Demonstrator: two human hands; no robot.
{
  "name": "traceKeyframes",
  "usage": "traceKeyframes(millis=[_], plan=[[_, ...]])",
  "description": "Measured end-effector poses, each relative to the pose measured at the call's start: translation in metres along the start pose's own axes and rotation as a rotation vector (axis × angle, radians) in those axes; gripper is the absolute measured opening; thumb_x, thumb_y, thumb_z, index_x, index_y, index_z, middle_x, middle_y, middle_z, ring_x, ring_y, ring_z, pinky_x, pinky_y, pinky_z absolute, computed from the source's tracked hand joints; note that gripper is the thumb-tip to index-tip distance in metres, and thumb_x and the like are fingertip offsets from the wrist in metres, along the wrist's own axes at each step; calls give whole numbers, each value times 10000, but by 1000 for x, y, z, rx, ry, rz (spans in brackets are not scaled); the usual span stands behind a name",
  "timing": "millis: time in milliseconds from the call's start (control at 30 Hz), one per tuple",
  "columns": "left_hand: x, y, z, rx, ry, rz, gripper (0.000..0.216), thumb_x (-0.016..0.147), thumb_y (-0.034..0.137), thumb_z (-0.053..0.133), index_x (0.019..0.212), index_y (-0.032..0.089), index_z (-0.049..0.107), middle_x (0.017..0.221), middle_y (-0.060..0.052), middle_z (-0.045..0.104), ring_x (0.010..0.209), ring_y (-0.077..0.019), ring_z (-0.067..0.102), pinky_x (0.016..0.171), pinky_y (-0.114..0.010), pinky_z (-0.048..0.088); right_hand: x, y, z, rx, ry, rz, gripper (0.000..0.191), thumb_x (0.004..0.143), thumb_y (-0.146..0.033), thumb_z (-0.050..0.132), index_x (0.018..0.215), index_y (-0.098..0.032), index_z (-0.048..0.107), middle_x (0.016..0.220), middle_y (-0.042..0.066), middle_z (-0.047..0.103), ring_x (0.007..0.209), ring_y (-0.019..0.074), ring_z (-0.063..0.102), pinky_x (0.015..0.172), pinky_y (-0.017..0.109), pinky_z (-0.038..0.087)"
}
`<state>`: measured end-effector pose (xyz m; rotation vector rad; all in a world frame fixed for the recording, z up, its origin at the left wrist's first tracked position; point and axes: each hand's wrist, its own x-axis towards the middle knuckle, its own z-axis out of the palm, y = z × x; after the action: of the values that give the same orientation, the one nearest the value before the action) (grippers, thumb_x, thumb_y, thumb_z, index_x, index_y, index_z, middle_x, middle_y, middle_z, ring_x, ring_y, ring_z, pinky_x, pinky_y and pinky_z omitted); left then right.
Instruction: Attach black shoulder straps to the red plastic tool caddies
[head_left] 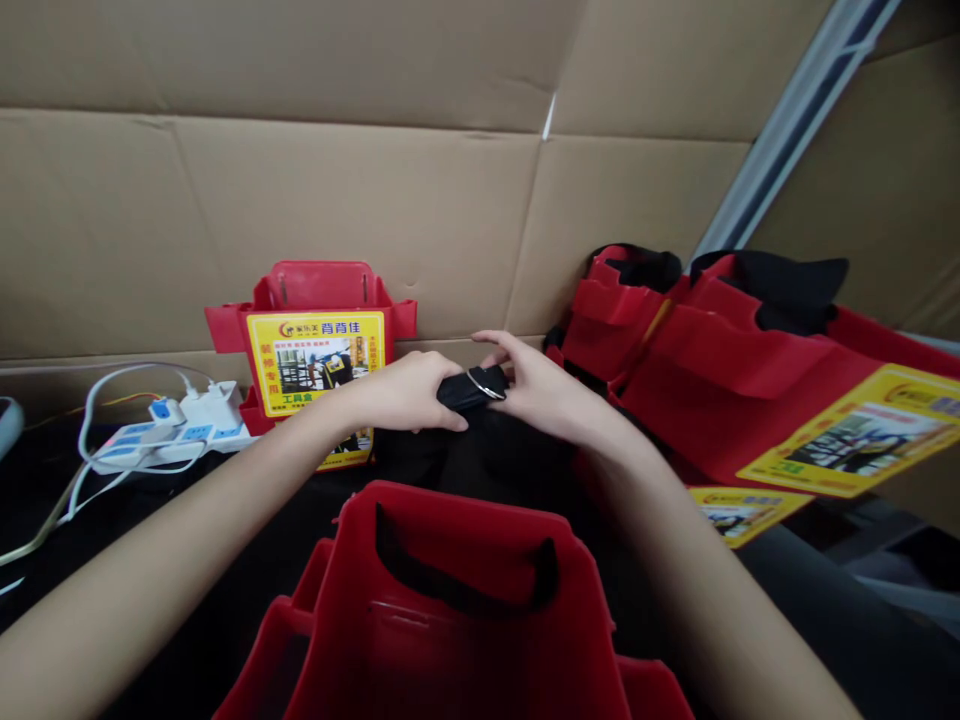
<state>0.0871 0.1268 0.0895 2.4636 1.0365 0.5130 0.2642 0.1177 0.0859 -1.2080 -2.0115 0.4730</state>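
Observation:
A folded black strap [459, 393] with a metal ring [486, 385] is held above the dark surface, beyond the nearest red tool box. My left hand [412, 390] is closed around its left end, thumb toward me. At the ring end, my right hand [536, 385] pinches the strap between thumb and curled fingers, which are partly hidden. Right in front of me stands the red plastic tool box [487, 510], a black webbing strap [465, 592] running through two slots in its back wall. Its lower part is outside the view.
At the back left stands another red tool box with a yellow label [319, 365]. Beside it lies a white power strip [172, 440] with plugs and cables. Stacked red boxes [675, 400] with black straps are on the right. A cardboard wall [337, 200] closes off the back.

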Motion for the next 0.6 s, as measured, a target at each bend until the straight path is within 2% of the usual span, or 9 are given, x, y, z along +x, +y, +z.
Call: traceKeyframes(millis=[67,100,167,233,267,333,433,533,600], plan=[[2,-5,5,47,32,13,210,666,268,626,832,140,622,768,-55,667,652,-189,620,541,-256,441,-28,-19,-9,-371,107,-145,546,622,-175,667,1141,-169,498,1027,111,544,894,238,563,757,378,484],[3,-7,6,57,35,27,203,662,236,623,844,144,627,821,-54,676,736,-201,627,604,-265,453,-45,-31,-9,-477,174,-204,416,681,-202,632,1082,-171,525,1046,115,548,899,237,564,738,363,484],[5,-9,10,56,14,42,215,666,190,608,876,152,635,877,-42,685,819,-205,623,686,-272,456,-80,-53,-1,-573,118,-351,161,770,-260,567,913,-185,570,899,69,595,760,188,587,604,289,481],[6,-11,13,55,-1,37,220,682,185,594,895,147,636,888,-43,688,819,-202,623,701,-274,455,-107,-66,18,-652,11,-551,165,767,-338,582,804,-177,586,773,46,610,691,184,591,548,270,468],[7,-12,14,56,2,31,220,691,198,593,900,141,633,897,-51,687,821,-204,622,702,-276,455,-115,-67,28,-706,-10,-561,177,749,-338,599,793,-167,592,749,46,615,662,188,588,546,282,472],[7,-14,15,56,14,20,224,707,218,587,913,136,622,924,-62,682,839,-205,619,710,-279,453,-123,-62,41,-795,53,-538,183,722,-277,605,847,-144,603,746,56,629,646,201,590,572,310,484],[5,-18,14,57,39,3,215,719,208,566,919,143,610,937,-61,677,844,-199,616,709,-279,453,-125,-49,41,-924,127,-460,224,678,-146,563,898,-125,599,765,84,637,630,214,585,498,300,450],[0,-20,12,69,77,-25,201,729,184,533,912,141,605,909,-66,675,805,-195,615,678,-283,449,-127,-43,32,-942,22,-452,152,668,-90,526,790,-161,583,731,75,621,616,211,575,431,279,390],[-4,-20,12,76,102,-39,191,744,208,527,905,137,602,890,-69,672,777,-191,612,660,-284,444,-126,-43,31,-876,-68,-516,97,698,-102,530,743,-178,569,702,54,603,611,200,563,489,293,416]])
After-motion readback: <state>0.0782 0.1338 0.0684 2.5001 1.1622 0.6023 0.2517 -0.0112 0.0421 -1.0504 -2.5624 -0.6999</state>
